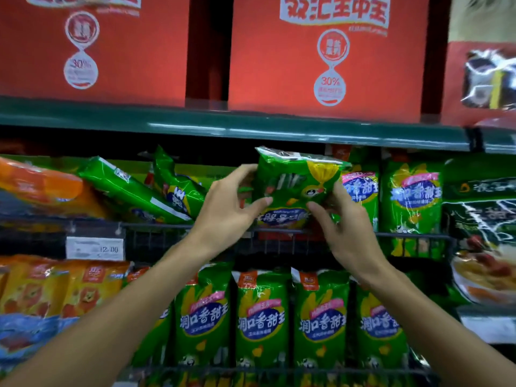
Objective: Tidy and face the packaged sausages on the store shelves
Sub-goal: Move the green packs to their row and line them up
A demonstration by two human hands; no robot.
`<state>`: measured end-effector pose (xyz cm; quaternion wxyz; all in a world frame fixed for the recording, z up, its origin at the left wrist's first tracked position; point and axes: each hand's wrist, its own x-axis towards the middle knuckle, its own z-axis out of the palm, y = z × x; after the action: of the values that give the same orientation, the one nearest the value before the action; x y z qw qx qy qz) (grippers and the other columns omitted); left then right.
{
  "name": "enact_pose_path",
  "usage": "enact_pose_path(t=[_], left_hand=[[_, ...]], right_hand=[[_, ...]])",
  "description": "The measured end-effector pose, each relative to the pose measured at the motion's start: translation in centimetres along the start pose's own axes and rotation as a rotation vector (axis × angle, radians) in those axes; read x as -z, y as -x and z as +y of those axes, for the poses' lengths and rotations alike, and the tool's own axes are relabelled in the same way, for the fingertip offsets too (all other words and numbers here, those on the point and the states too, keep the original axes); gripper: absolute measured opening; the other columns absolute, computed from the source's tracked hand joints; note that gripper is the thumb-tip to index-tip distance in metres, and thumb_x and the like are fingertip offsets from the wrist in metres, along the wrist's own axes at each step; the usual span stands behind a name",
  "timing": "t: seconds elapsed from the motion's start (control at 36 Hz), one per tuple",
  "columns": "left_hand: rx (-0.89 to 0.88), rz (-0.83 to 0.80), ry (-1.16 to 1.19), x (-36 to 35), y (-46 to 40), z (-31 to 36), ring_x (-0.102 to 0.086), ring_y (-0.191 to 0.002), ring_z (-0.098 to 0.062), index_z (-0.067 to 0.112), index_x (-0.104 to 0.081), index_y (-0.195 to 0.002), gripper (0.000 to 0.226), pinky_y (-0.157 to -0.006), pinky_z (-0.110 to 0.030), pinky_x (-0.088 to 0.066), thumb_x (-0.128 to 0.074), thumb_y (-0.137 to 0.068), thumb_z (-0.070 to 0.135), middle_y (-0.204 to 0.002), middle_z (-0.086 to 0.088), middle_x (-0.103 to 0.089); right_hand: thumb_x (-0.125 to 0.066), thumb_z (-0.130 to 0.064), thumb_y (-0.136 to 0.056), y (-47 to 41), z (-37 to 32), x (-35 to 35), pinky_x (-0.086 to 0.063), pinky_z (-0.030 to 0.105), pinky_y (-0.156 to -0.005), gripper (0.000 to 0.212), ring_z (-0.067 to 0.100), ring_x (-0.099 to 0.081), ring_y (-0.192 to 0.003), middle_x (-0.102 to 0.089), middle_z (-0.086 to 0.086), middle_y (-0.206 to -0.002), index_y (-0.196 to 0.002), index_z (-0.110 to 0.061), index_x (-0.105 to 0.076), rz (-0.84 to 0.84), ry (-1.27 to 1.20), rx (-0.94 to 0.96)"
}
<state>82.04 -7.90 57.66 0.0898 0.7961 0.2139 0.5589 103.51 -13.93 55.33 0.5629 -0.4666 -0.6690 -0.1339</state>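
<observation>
A green sausage pack is held upside down in front of the middle shelf, its label inverted. My left hand grips its left edge and my right hand grips its lower right corner. To its right, two green packs stand upright and face forward. To its left, two green packs lie toppled and slanted. On the shelf below, several green packs stand in a neat row.
A black wire rail fronts the middle shelf, with a price tag clipped on. Orange packs lie at the left, yellow packs below them. Red cartons sit on the green top shelf. Dark green packs stand at the right.
</observation>
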Motion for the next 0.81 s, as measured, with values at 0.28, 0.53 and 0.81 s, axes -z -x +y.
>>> enact_pose_path(t=[0.28, 0.53, 0.81], left_hand=[[-0.100, 0.273, 0.433, -0.1, -0.3, 1.9, -0.067, -0.108, 0.001, 0.023, -0.067, -0.115, 0.029, -0.090, -0.011, -0.051, -0.078, -0.090, 0.028, -0.108, 0.019, -0.073], [0.203, 0.312, 1.124, -2.8, -0.1, 2.7, -0.074, -0.102, -0.011, 0.012, -0.066, -0.105, 0.030, -0.090, -0.035, -0.063, -0.077, -0.078, 0.021, -0.098, 0.006, -0.078], [0.308, 0.278, 1.191, -5.9, 1.6, 3.0, -0.075, -0.109, -0.024, 0.007, -0.069, -0.113, 0.048, -0.087, -0.029, -0.060, -0.085, -0.072, 0.027, -0.112, -0.010, -0.078]], right_hand=[[-0.068, -0.031, -0.096, 1.8, -3.7, 1.3, -0.042, 0.028, -0.113, 0.064, 0.012, -0.050, -0.140, -0.054, -0.018, -0.146, -0.153, -0.023, -0.041, 0.321, -0.156, 0.155], [-0.094, -0.065, -0.054, 3.9, -3.6, -1.0, -0.045, 0.033, -0.109, 0.104, -0.002, -0.058, -0.128, -0.058, -0.026, -0.141, -0.144, -0.047, -0.044, 0.350, -0.781, -0.380], [-0.079, -0.031, -0.080, 2.2, -6.3, -3.4, -0.058, 0.034, -0.098, 0.026, 0.026, -0.072, -0.113, -0.076, 0.014, -0.115, -0.098, -0.013, -0.083, 0.399, -1.274, -0.422]])
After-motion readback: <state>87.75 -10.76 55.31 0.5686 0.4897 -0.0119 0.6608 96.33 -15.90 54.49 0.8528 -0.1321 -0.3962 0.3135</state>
